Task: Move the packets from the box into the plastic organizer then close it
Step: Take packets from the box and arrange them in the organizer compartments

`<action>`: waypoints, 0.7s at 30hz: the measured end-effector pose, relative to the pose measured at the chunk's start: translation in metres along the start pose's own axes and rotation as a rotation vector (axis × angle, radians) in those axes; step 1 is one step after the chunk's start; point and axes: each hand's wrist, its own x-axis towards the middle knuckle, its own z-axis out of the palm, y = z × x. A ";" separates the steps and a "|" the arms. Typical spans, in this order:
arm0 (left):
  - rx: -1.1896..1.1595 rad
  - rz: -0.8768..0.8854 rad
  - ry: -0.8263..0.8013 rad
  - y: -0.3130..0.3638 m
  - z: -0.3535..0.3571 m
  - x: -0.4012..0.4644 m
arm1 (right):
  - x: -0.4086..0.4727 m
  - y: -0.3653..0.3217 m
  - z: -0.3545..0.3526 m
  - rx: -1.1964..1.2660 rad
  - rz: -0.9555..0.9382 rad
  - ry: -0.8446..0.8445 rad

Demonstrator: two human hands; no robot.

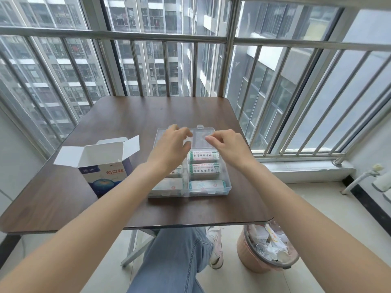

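Plainly the biggest risk is the lid (200,137) of the plastic organizer (208,188): it lies flat behind the tray on the table (118,115), and both hands reach over it, so a lopsided lift could twist the hinge or drag the whole light organizer backward. Next, any packet standing proud of its compartment would stop the lid seating and leave the 2 clasps at the lid's far edge unlatched. The left hand (169,144) has curled fingers at the lid's left part, the right hand (229,145) pinches thumb to forefinger over its middle; whether either actually grips the clear plastic I cannot tell. Smaller still, a forearm could knock the box (105,166), which stands open just left of the organizer. Counted: 1 table, 1 organizer, 1 box, 2 hands, and at least 5 packets (204,155) visible in the compartments, others possibly hidden under the left wrist.
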 end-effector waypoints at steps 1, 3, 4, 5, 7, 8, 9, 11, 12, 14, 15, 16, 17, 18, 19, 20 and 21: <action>-0.024 0.033 0.059 0.001 -0.006 -0.006 | -0.003 -0.007 0.001 0.023 -0.029 0.012; -0.010 0.096 0.155 0.002 -0.019 -0.016 | -0.005 -0.021 0.006 0.078 -0.063 0.010; 0.028 0.115 0.196 -0.002 -0.030 -0.024 | -0.007 -0.034 0.010 0.102 -0.096 -0.011; 0.076 0.132 0.221 -0.007 -0.038 -0.029 | -0.007 -0.043 0.015 0.117 -0.132 -0.041; 0.157 0.121 0.239 -0.025 -0.057 -0.039 | -0.008 -0.064 0.028 0.112 -0.224 -0.132; 0.175 0.077 0.221 -0.036 -0.066 -0.044 | -0.009 -0.074 0.036 0.104 -0.260 -0.178; 0.177 0.013 0.184 -0.047 -0.074 -0.048 | -0.009 -0.084 0.043 0.098 -0.282 -0.222; 0.198 -0.132 0.059 -0.069 -0.090 -0.056 | -0.010 -0.101 0.054 0.096 -0.301 -0.292; 0.256 -0.196 -0.018 -0.080 -0.096 -0.059 | -0.010 -0.108 0.058 0.075 -0.316 -0.312; 0.414 -0.260 -0.190 -0.101 -0.107 -0.065 | -0.011 -0.117 0.064 0.007 -0.341 -0.352; 0.456 -0.270 -0.253 -0.109 -0.111 -0.068 | -0.011 -0.121 0.067 -0.017 -0.345 -0.364; 0.468 -0.272 -0.292 -0.116 -0.113 -0.071 | -0.012 -0.123 0.069 -0.031 -0.345 -0.367; 0.468 -0.262 -0.302 -0.121 -0.114 -0.073 | -0.013 -0.124 0.070 -0.037 -0.343 -0.364; 0.469 -0.239 -0.287 -0.124 -0.115 -0.076 | -0.015 -0.126 0.071 -0.043 -0.345 -0.357; 0.469 -0.205 -0.254 -0.126 -0.114 -0.079 | -0.017 -0.126 0.072 -0.051 -0.346 -0.346; 0.466 -0.170 -0.205 -0.126 -0.114 -0.082 | -0.019 -0.126 0.072 -0.060 -0.347 -0.330; 0.468 -0.125 -0.137 -0.126 -0.114 -0.085 | -0.021 -0.124 0.072 -0.065 -0.346 -0.303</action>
